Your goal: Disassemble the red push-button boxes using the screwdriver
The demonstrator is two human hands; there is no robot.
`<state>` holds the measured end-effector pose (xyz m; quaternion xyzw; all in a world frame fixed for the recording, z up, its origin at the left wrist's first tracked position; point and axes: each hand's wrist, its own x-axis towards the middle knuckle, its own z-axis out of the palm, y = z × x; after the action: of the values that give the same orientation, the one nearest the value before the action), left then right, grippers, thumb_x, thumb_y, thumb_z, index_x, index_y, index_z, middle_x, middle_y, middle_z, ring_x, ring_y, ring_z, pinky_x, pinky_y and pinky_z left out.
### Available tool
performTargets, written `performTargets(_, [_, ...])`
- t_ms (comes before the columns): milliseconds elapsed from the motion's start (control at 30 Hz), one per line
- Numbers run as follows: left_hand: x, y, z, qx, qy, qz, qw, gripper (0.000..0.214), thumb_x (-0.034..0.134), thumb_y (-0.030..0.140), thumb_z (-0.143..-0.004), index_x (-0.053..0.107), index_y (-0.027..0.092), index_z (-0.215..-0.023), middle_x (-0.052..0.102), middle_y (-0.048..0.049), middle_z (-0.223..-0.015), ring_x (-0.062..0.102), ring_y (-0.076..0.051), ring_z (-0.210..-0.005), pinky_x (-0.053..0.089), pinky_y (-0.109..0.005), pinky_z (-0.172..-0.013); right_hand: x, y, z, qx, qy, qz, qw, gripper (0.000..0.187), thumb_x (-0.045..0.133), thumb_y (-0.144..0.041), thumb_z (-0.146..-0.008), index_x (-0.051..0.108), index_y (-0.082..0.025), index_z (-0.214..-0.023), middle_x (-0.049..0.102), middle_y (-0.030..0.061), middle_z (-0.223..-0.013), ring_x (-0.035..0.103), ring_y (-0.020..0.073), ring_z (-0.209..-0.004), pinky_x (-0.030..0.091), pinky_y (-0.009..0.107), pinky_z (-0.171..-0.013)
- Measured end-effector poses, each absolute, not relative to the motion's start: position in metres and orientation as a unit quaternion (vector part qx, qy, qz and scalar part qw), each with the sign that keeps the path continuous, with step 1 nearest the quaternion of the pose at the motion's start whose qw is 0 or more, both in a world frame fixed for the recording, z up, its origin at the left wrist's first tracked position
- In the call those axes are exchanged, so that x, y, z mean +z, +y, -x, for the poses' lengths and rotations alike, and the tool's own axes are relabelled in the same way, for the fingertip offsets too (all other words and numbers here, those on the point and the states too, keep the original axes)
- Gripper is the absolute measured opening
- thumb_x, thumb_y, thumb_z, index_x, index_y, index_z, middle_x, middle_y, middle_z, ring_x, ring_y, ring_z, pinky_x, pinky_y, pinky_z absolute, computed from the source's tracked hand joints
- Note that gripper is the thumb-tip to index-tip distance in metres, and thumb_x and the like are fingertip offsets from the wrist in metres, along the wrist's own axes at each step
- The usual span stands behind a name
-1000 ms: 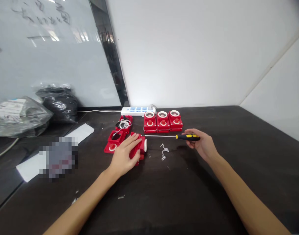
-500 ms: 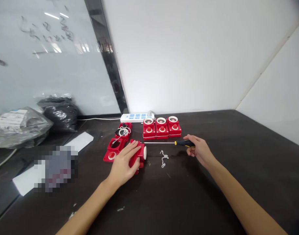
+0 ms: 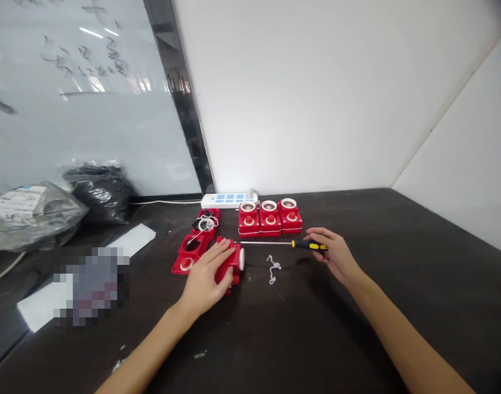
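My left hand rests over a red plastic push-button box lying on its side, holding it against the tabletop, with its round white end facing right. My right hand grips a screwdriver by its black-and-yellow handle. The long steel shaft runs left, and its tip reaches the top of the red box. The tip's contact point is too small to tell. A thin white cord lies on the table between my hands.
Several assembled red button boxes stand in a row behind the screwdriver, below a white power strip. To the left are an open red housing with white cord and a red base plate. Plastic bags lie further left.
The whole scene sits lower in the view and the table looks smaller. My right hand has drawn slightly left and down with the screwdriver. My left hand stays on the red box.
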<state>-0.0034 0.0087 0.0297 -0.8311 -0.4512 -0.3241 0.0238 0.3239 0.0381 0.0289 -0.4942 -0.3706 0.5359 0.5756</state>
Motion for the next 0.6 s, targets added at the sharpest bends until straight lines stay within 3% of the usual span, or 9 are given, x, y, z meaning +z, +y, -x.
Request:
performTargets(100, [0.0295,0.0088,0.003,-0.324,-0.453,0.831,0.022,0.039,0.052,0.029,-0.089,0.065,0.016,-0.123,0.061,-0.0115,-0.134,0.055,-0.028,-0.128,0.049,-0.049,-0.105,0.03,0.0373,-0.3263,0.569,-0.365,0.448,0.585,0.033,0.082,-0.022,-0.058,0.072,-0.017,-0.089,0.071,0.0062,-0.088,0.06,0.013,-0.063,0.044,0.024,-0.051])
performTargets(167, [0.0294,0.0089,0.0028,-0.322,-0.455,0.83,0.017,0.039,0.053,0.03,-0.089,0.065,0.017,-0.123,0.061,-0.0109,-0.134,0.055,-0.029,-0.128,0.049,-0.05,-0.105,0.0303,0.0365,-0.3263,0.584,-0.357,0.442,0.58,0.031,0.081,-0.027,-0.061,0.071,-0.017,-0.089,0.071,0.0077,-0.089,0.064,0.0163,-0.067,0.047,0.026,-0.054])
performTargets(267, [0.0294,0.009,0.0029,-0.324,-0.457,0.828,0.012,0.039,0.053,0.03,-0.088,0.066,0.017,-0.123,0.061,-0.011,-0.134,0.054,-0.029,-0.128,0.049,-0.05,-0.105,0.0302,0.036,-0.3236,0.558,-0.357,0.489,0.567,0.034,0.075,-0.046,-0.07,0.069,-0.015,-0.084,0.069,0.0072,-0.077,0.05,0.0091,-0.042,0.029,0.022,-0.037])
performTargets(333, [0.0295,0.0089,0.0028,-0.326,-0.458,0.827,0.011,0.039,0.054,0.03,-0.088,0.066,0.017,-0.123,0.061,-0.011,-0.134,0.054,-0.03,-0.128,0.049,-0.05,-0.105,0.0304,0.0363,-0.3217,0.536,-0.369,0.505,0.567,0.036,0.077,-0.047,-0.069,0.068,-0.015,-0.082,0.069,0.0067,-0.075,0.041,0.0052,-0.036,0.018,0.022,-0.035])
performTargets(600, [0.03,0.0081,0.0023,-0.326,-0.457,0.828,0.011,0.039,0.053,0.03,-0.088,0.066,0.016,-0.122,0.061,-0.0113,-0.134,0.055,-0.029,-0.128,0.049,-0.049,-0.105,0.0271,0.0395,-0.3238,0.541,-0.358,0.486,0.586,0.032,0.081,-0.037,-0.063,0.069,-0.016,-0.084,0.072,0.007,-0.078,0.045,0.0072,-0.038,0.02,0.023,-0.037])
